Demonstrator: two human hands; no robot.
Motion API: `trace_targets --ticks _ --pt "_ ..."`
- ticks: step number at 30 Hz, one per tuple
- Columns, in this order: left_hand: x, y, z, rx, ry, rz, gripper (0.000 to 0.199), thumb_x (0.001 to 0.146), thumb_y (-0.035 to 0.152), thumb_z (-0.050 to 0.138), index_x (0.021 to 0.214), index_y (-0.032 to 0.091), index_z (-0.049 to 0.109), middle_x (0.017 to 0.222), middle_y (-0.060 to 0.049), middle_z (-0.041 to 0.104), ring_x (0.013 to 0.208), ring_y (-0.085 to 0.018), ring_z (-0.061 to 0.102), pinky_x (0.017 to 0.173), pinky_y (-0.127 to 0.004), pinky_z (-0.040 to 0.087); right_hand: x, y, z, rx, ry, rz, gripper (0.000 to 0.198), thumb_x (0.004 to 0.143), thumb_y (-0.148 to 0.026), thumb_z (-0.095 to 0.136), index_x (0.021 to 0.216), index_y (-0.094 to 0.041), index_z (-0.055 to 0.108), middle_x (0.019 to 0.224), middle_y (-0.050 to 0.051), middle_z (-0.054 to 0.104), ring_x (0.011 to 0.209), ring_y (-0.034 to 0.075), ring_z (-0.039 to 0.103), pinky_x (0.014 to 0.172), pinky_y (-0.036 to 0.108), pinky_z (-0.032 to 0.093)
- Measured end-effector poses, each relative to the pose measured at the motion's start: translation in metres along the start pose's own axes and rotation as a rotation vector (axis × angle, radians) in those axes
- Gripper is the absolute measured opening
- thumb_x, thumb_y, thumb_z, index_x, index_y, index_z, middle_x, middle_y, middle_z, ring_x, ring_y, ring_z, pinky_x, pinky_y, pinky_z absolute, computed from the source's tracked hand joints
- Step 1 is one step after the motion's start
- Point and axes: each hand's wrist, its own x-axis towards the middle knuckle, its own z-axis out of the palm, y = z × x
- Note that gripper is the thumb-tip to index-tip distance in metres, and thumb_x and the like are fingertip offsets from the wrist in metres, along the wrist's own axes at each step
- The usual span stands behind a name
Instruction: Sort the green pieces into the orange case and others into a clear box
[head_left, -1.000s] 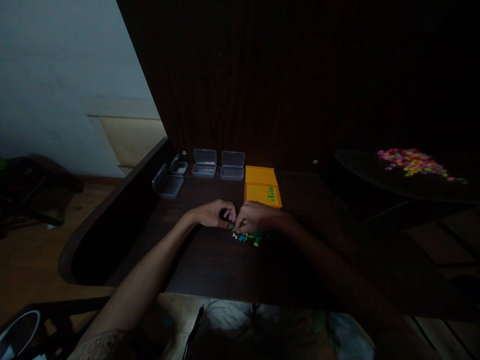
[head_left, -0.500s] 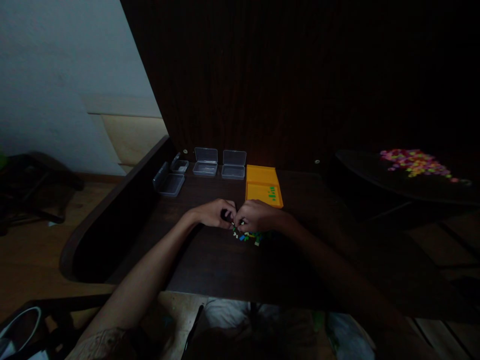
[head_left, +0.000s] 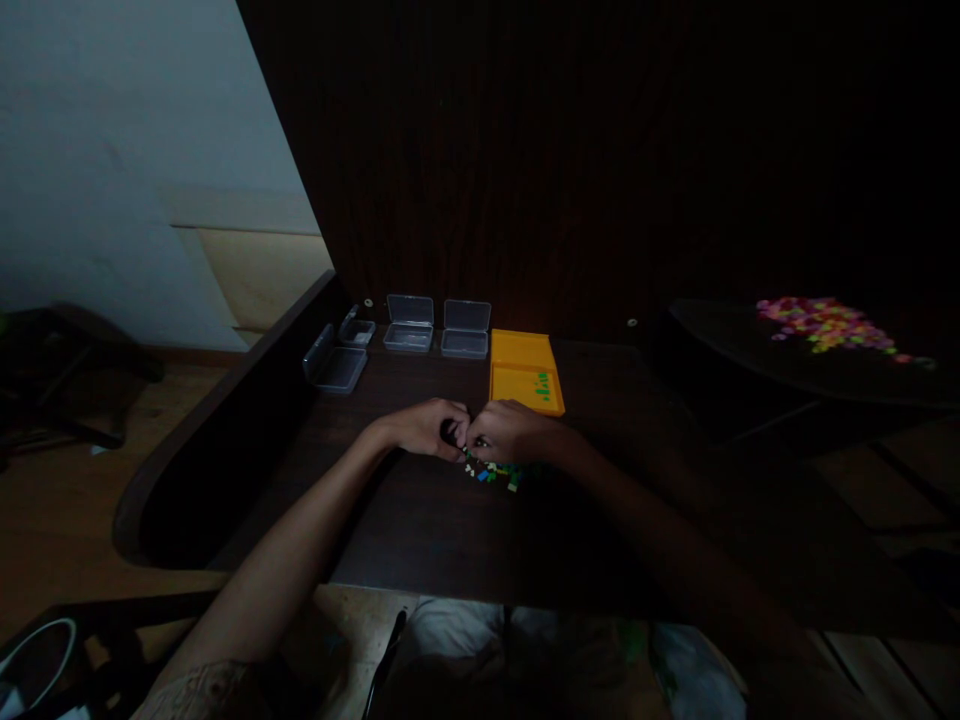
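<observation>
My left hand (head_left: 435,427) and my right hand (head_left: 510,428) meet over the dark table, fingertips together above a small heap of coloured toy bricks (head_left: 495,472). Both hands are closed in a pinch; whatever sits between the fingers is too small and dark to make out. Green, blue and cream pieces show below the right hand, which covers part of the heap. Just beyond the hands lies an open yellow case (head_left: 517,380) with several green pieces in its right side.
Clear plastic boxes with raised lids, one (head_left: 409,337), another (head_left: 465,343) and a third (head_left: 341,368), stand along the back left. A raised side panel (head_left: 225,420) borders the table's left. Bright pink and yellow pieces (head_left: 825,325) lie on a dark surface at the right.
The hands stay over the heap with only slight finger movement. The whole view has shifted a little; boxes and case stay in place.
</observation>
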Motion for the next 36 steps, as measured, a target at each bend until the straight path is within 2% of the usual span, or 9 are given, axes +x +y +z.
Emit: trace_targets --ticks 4,10,14,19,22,27,31,36 --pt "0.0 -0.001 0.0 -0.013 -0.008 -0.005 0.017 0.065 0.018 0.077 0.075 0.013 0.064 0.073 0.003 0.057 0.066 -0.01 0.051 0.063 -0.021 0.039 0.002 0.001 0.004 -0.013 0.004 0.008 0.021 0.083 -0.029 0.059 0.095 -0.025 0.076 0.092 0.006 0.074 0.087 0.02 0.066 0.064 0.025 0.036" --pt "-0.001 0.003 0.002 -0.004 -0.027 -0.129 0.022 0.067 0.028 0.078 0.073 0.012 0.065 0.063 0.006 0.054 0.057 -0.007 0.047 0.056 -0.02 0.034 0.003 -0.008 0.003 -0.063 -0.002 0.066 0.024 0.085 -0.032 0.057 0.092 -0.022 0.077 0.088 0.009 0.074 0.082 0.022 0.066 0.06 0.027 0.035" --pt "-0.001 0.006 0.001 0.007 -0.022 -0.136 0.018 0.067 0.024 0.077 0.071 0.011 0.065 0.06 0.006 0.054 0.055 -0.006 0.045 0.054 -0.018 0.033 0.003 -0.014 0.002 -0.085 0.005 0.064 0.023 0.085 -0.031 0.057 0.092 -0.022 0.077 0.086 0.009 0.073 0.081 0.021 0.066 0.062 0.026 0.035" --pt "-0.001 0.008 0.0 0.027 -0.03 -0.125 0.018 0.068 0.026 0.076 0.073 0.012 0.067 0.061 0.006 0.053 0.055 -0.006 0.045 0.053 -0.018 0.032 -0.004 -0.01 -0.008 -0.035 0.023 0.03 0.019 0.083 -0.027 0.06 0.082 -0.02 0.077 0.079 0.007 0.073 0.073 0.018 0.063 0.059 0.026 0.032" --pt "-0.001 0.008 0.0 0.019 -0.044 -0.128 0.021 0.068 0.029 0.077 0.077 0.012 0.069 0.063 0.005 0.053 0.055 -0.007 0.046 0.054 -0.018 0.034 -0.015 0.004 -0.024 0.067 0.071 0.033 0.015 0.079 -0.021 0.062 0.082 -0.02 0.076 0.075 0.003 0.072 0.067 0.014 0.059 0.059 0.024 0.031" --pt "-0.001 0.008 0.0 0.019 -0.04 -0.117 0.018 0.068 0.027 0.076 0.078 0.013 0.07 0.064 0.005 0.051 0.055 -0.007 0.045 0.054 -0.018 0.034 -0.039 0.047 -0.045 0.073 0.251 0.207 0.021 0.078 -0.014 0.056 0.083 -0.015 0.077 0.074 0.003 0.071 0.062 0.011 0.056 0.059 0.023 0.031" --pt "-0.002 0.007 0.0 0.008 -0.04 -0.104 0.018 0.07 0.026 0.075 0.082 0.013 0.072 0.064 0.005 0.05 0.056 -0.007 0.045 0.055 -0.018 0.034 -0.047 0.081 -0.042 0.109 0.324 0.332 0.022 0.082 -0.02 0.057 0.089 -0.012 0.077 0.071 0.004 0.069 0.059 0.011 0.054 0.058 0.022 0.033" --pt "-0.002 0.01 -0.001 0.003 -0.045 -0.11 0.015 0.07 0.022 0.072 0.081 0.012 0.073 0.066 0.004 0.049 0.058 -0.008 0.045 0.057 -0.019 0.036 -0.041 0.1 -0.025 0.023 0.308 0.458 0.024 0.085 -0.018 0.053 0.091 -0.013 0.075 0.08 0.007 0.072 0.063 0.013 0.058 0.059 0.023 0.032"
